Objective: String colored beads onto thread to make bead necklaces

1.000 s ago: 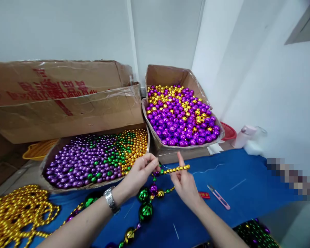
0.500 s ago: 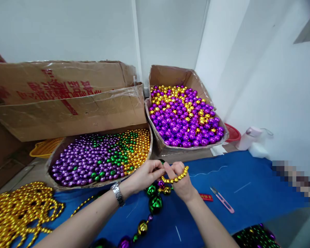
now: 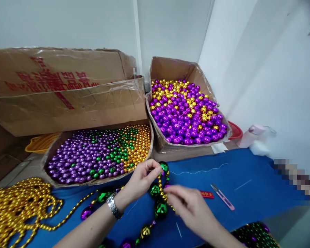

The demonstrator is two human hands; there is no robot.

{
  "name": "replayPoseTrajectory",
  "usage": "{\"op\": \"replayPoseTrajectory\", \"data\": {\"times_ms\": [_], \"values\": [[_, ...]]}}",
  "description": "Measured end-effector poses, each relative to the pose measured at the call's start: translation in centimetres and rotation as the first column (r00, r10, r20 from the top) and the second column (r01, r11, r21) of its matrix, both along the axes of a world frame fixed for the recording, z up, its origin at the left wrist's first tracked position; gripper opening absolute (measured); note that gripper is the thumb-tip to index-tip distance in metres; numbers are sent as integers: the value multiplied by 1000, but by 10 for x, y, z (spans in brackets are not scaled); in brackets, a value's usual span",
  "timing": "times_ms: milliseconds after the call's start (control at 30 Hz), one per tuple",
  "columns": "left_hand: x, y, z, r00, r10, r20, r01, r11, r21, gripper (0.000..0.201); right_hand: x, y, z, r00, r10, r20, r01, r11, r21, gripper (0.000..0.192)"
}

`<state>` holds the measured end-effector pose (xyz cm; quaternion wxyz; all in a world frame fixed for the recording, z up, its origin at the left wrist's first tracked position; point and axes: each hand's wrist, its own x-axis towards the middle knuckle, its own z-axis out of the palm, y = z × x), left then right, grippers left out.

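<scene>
My left hand (image 3: 146,175), with a metal-banded watch (image 3: 114,206) on its wrist, pinches the upper end of a string of small gold beads (image 3: 160,186). Lower down the same string, my right hand (image 3: 189,203) is closed on it with thumb and forefinger. Right by my left fingertips is a large green bead (image 3: 164,167). It belongs to a necklace of big green, purple and gold beads, whose green bead (image 3: 160,210) lies on the blue cloth below my hands. Part of the necklace is hidden behind my left forearm.
Behind my hands stand a cardboard box (image 3: 96,182) of purple, green and gold beads and another box (image 3: 167,147) of purple and gold balls. Gold bead strands (image 3: 20,210) lie at left. Pink thread snips (image 3: 223,198) and a red tag (image 3: 206,195) rest on the blue cloth (image 3: 248,172).
My right hand has moved down and toward me, drawing the gold bead string from a curl across its fingers into a line below my left hand. The view has shifted slightly.
</scene>
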<state>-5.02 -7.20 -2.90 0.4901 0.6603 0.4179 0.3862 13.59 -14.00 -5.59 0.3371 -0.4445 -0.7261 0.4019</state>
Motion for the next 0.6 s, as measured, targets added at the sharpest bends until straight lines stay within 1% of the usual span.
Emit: {"op": "replayPoseTrajectory", "data": {"times_ms": [33, 67, 100, 133, 200, 267, 333, 400, 500, 600], "values": [[1, -4, -1, 1000, -11, -23, 11, 1000, 26, 23, -1, 5, 0, 991, -123, -47, 124, 992, 4, 20], [2, -9, -3, 999, -19, -45, 21, 998, 51, 22, -4, 11, -2, 972, -214, -100, 214, 977, -16, 20], [3, -13, -5, 997, -30, -68, 35, 997, 74, 22, -8, 16, -5, 949, -269, -163, 260, 963, -71, 22], [4, -17, -8, 995, -42, -92, 51, 994, 95, 22, -12, 20, -9, 922, -301, -244, 271, 951, -147, 23], [5, -25, -13, 988, -61, -143, 80, 988, 132, 21, -23, 26, -17, 846, -345, -407, 248, 930, -273, 25], [4, -31, -18, 983, -59, -176, 86, 985, 151, 22, -32, 27, -21, 776, -371, -510, 231, 920, -318, 22], [3, -34, -22, 986, -36, -163, 59, 989, 139, 22, -39, 26, -21, 746, -375, -550, 226, 920, -320, 20], [1, -35, -25, 995, 8, -103, 1, 996, 84, 22, -42, 26, -19, 726, -376, -576, 212, 919, -332, 19], [-3, -33, -29, 993, 107, 46, -103, 992, -74, 24, -43, 30, -17, 677, -378, -632, 167, 915, -368, 21], [-6, -31, -34, 962, 163, 221, -115, 970, -216, 25, -42, 37, -20, 645, -362, -673, 98, 912, -397, 24]]}}
